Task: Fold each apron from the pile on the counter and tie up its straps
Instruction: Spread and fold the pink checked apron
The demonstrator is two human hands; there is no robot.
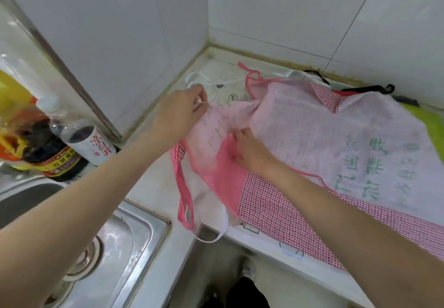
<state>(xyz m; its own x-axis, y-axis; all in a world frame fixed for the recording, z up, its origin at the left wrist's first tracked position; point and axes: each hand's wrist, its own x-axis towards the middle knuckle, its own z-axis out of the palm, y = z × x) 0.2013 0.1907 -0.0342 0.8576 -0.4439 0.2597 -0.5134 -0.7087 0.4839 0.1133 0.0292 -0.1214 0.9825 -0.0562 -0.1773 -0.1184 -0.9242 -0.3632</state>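
A pile of aprons covers the counter (158,187). On top lies a pale pink apron (324,125) with green printed characters and a pink trim. Under it sits a pink checked apron (276,209) and a solid pink piece (223,175). My left hand (179,113) pinches the bib edge of the pale pink apron near a white strap (204,79). My right hand (249,151) rests on the fabric with its fingers pressing down. Pink straps (183,202) and a white strap hang over the counter's front edge.
A steel sink (115,247) lies at the lower left. Sauce and oil bottles (60,149) stand behind it against a metal frame. Tiled walls meet in the corner behind the counter. A green cloth (425,122) and black straps (370,89) lie at the far right.
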